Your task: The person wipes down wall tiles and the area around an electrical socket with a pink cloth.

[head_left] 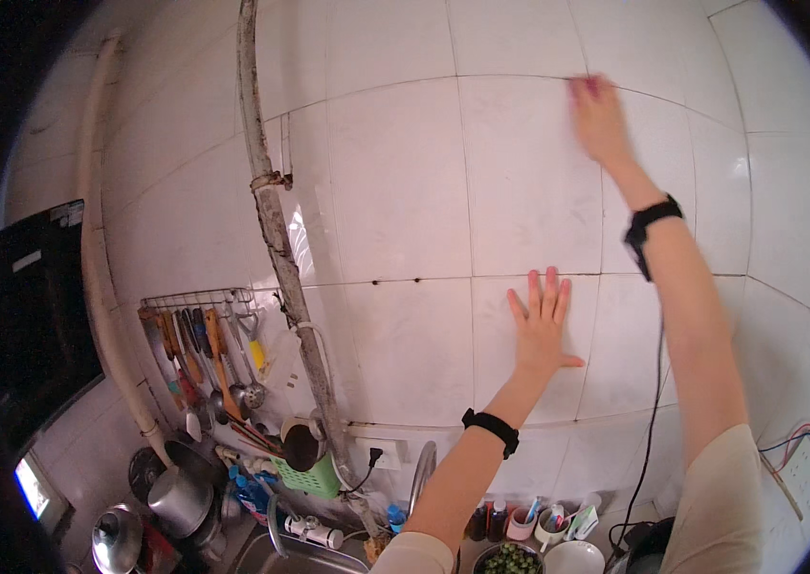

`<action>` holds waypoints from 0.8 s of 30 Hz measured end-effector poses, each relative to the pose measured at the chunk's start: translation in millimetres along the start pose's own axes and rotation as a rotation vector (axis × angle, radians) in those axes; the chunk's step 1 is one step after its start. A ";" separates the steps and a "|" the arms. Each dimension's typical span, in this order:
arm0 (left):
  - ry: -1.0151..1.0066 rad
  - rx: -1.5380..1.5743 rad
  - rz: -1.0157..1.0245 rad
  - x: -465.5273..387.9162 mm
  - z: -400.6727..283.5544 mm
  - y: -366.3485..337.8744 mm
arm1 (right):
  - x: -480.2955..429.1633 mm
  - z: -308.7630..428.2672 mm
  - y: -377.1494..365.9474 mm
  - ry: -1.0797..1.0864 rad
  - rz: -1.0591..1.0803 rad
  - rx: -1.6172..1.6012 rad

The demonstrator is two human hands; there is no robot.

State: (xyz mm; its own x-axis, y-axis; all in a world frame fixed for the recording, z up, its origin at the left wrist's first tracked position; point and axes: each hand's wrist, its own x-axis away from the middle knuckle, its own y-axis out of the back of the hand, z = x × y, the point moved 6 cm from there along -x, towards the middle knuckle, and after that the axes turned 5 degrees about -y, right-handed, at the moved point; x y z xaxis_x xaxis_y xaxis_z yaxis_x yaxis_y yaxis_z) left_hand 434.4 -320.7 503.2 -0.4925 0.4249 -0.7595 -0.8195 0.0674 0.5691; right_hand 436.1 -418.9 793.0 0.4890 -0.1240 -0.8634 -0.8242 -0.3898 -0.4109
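White wall tiles (pixel 405 186) with dark joints fill the middle of the head view. My left hand (pixel 540 326) lies flat on a lower tile, fingers spread, with nothing in it. Higher and to the right, my right hand (pixel 597 118) is at the tiled wall near a joint. It is blurred, its fingers are bent, and something pink or reddish shows at the fingertips; whether that is a held thing cannot be made out. Each wrist wears a black band (pixel 491 432).
A worn pipe (pixel 279 229) runs down the wall beside a rack (pixel 196 298) of hanging utensils. Below are a sink (pixel 297 556), a green basket (pixel 308 477), pots, bottles, cups and a bowl of green pieces (pixel 511 560). A black cable (pixel 652 423) hangs at right, near a socket panel (pixel 807 473).
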 end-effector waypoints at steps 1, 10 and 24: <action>-0.013 0.009 -0.003 -3.2 -4.0 0.3 | -8.7 27.4 -6.2 0.049 0.017 -0.109; 0.010 0.054 -0.105 -2.1 13.3 -7.8 | 24.4 128.1 1.2 0.272 0.079 -0.267; -0.010 0.078 -0.132 -5.9 0.2 -5.8 | 154.0 -124.0 98.2 -0.342 0.051 0.313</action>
State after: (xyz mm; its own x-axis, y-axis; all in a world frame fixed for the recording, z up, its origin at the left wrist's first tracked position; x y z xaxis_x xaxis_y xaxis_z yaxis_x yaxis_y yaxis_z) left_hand 442.2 -323.4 504.4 -0.3791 0.4170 -0.8261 -0.8512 0.1931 0.4880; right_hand 465.9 -589.4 656.1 0.3666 0.1923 -0.9103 -0.9171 -0.0899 -0.3883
